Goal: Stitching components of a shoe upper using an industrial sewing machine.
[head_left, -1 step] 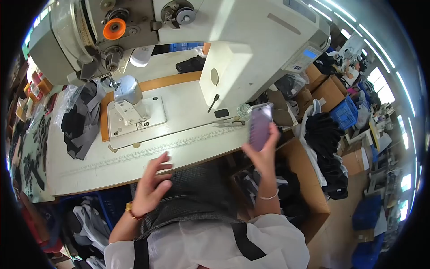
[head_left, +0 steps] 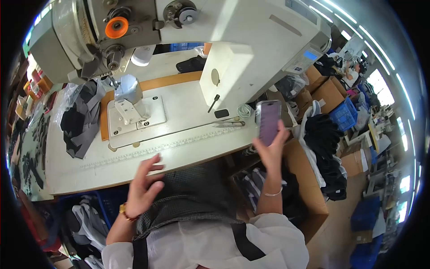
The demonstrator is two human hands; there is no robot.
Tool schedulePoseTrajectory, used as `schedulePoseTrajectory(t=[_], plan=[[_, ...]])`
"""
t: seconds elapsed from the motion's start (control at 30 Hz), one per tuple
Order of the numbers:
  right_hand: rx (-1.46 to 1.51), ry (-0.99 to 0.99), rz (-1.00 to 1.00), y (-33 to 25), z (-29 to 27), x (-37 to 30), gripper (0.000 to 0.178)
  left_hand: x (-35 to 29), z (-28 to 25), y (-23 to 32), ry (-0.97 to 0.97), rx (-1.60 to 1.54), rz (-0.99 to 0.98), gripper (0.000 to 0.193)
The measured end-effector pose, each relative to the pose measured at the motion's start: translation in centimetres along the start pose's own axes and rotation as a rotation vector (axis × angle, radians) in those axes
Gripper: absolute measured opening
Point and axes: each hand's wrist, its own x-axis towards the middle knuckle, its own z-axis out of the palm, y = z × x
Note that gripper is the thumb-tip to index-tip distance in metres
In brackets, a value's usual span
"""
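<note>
My right hand holds a smartphone upright, fingers and thumb around its lower part, at the right end of the sewing table. Above my lap, near the table's front edge, my left hand hovers with its fingers apart and nothing in it. A large white sewing machine stands in front of me, with its post bed at the left. Thread snips lie on the table left of the phone. Grey and black fabric pieces are piled left of the post.
An open cardboard box with dark pieces stands at my right, beside a heap of black fabric. Blue crates and cartons lie farther right. A black screwdriver and a coil of pale cord rest near the machine's column.
My right hand has shifted a little to the right with the smartphone. My left hand has drawn slightly left, away from the table edge.
</note>
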Motion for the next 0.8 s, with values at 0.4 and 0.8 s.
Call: schedulePoseTrajectory(t=[0.4, 0.8], plan=[[-0.809, -0.152, 0.04, 14.4, 0.5, 15.3, 0.091, -17.6, -15.0, 3.6, 0.884, 0.727, -0.127, 0.046], [1.993, -0.508, -1.179, -22.4, 1.0, -1.8, 0.069, -38.9, -18.4, 3.7, 0.909, 1.11, -1.03, 0.044]])
